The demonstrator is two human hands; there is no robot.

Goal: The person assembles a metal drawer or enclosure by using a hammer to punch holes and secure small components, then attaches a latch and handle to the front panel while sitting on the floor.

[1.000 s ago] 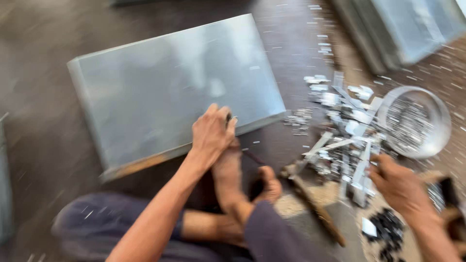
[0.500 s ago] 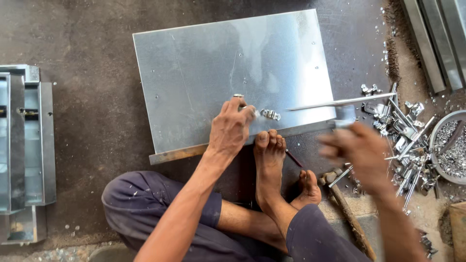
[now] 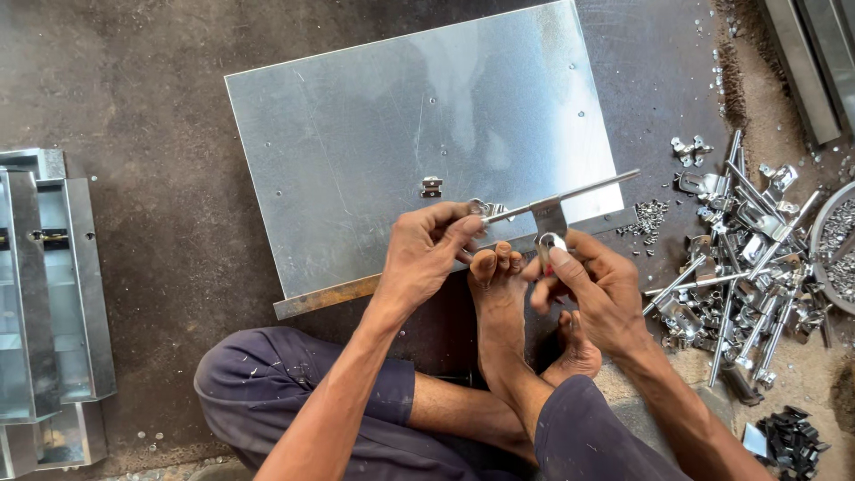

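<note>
1. Galvanised sheet metal makes up the large flat panel (image 3: 401, 151) lying on the dark, rough concrete floor (image 3: 134, 107); its face is dull silver with faint scratches and a few small holes, and its near edge is folded into a rusty-looking lip.
2. Across that near edge sits a long bolt latch (image 3: 552, 207), a thin bright rod running through a squarish plate.
3. The left hand (image 3: 427, 254) has its grip closed on the rod's near end, fingers curled round it.
4. The right hand (image 3: 597, 285) pinches a small rounded metal piece (image 3: 549, 242) just below the latch plate; what that piece is cannot be made out.
5. A bare foot (image 3: 499, 294) presses against the panel's edge between the two hands.
6. A small hinge-like bracket (image 3: 431, 186) lies on the panel, apart from the hands.
7. To the right, a heap of similar rods and brackets (image 3: 739, 267) lies tangled; a round bowl (image 3: 833, 249) is cut off by the frame.
8. At the left edge, folded metal channels (image 3: 53, 294) are partly out of view.
</note>
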